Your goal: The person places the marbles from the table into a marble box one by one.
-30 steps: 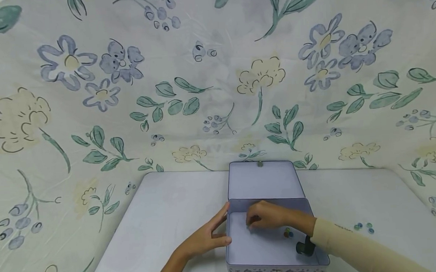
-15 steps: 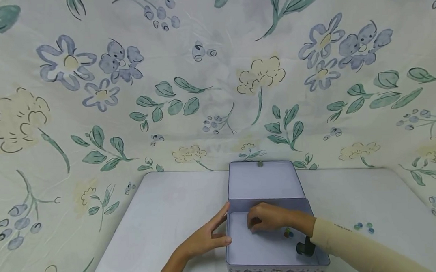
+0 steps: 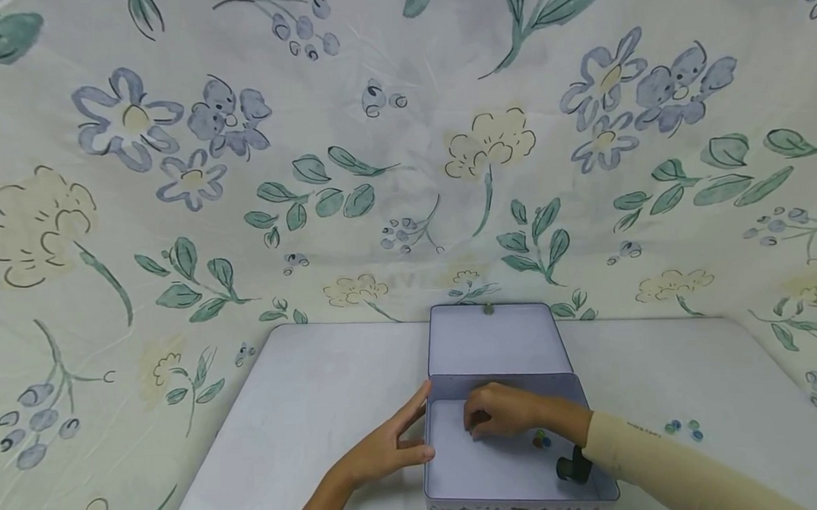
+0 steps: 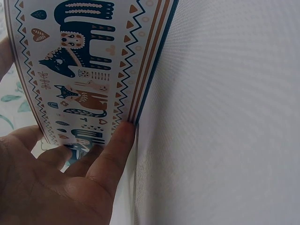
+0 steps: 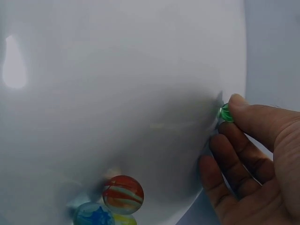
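An opened tin box (image 3: pixel 434 467) with a hinged lid (image 3: pixel 496 339) tipped back stands on the table. Its outside wall (image 4: pixel 84 51) carries animal and zigzag prints. My left hand (image 3: pixel 383 450) touches the box's left side with spread, mostly straight fingers. Inside the box, my right hand (image 3: pixel 500 408) pinches a green marble (image 5: pixel 226 113) between thumb and index finger, near the box floor. In the right wrist view, a red marble (image 5: pixel 123 194), a blue marble (image 5: pixel 93 214) and a partly hidden yellow one (image 5: pixel 125 220) lie together on the floor of the box.
Several blue and green marbles (image 3: pixel 683 429) lie on the white table (image 3: pixel 305 396), right of the box. A dark wrist camera (image 3: pixel 572 467) hangs from the right wrist inside the box. Floral cloth (image 3: pixel 403 133) forms the backdrop behind the table.
My right hand has shifted very slightly toward me inside the box. The left hand stays against the box's side.
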The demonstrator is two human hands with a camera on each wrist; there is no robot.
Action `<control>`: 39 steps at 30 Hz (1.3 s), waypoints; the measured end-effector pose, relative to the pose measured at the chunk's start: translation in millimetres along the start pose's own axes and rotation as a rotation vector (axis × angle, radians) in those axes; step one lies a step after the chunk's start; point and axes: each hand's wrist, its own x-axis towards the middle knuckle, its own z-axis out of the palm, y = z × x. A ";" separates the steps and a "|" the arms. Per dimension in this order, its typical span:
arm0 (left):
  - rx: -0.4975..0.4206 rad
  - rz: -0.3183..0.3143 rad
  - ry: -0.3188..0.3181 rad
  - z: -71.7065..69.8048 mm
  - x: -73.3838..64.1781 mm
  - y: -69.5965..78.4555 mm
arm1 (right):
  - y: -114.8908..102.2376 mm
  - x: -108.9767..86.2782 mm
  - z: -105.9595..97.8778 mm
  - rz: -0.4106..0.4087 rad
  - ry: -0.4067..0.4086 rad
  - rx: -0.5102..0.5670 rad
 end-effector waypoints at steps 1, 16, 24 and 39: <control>0.001 0.001 0.002 0.0 0.0 0.3 | -0.1 0.1 -0.3 0.000 0.001 -0.001; -0.001 0.008 0.002 -0.6 -0.4 -0.6 | -0.5 1.6 -2.0 0.003 0.003 0.000; -0.002 -0.009 -0.004 2.5 -1.9 -0.7 | -3.7 -2.4 -7.5 -0.012 0.053 0.108; 0.009 -0.015 0.011 -0.4 -0.1 0.5 | -15.4 -14.1 -44.1 -0.031 0.086 0.244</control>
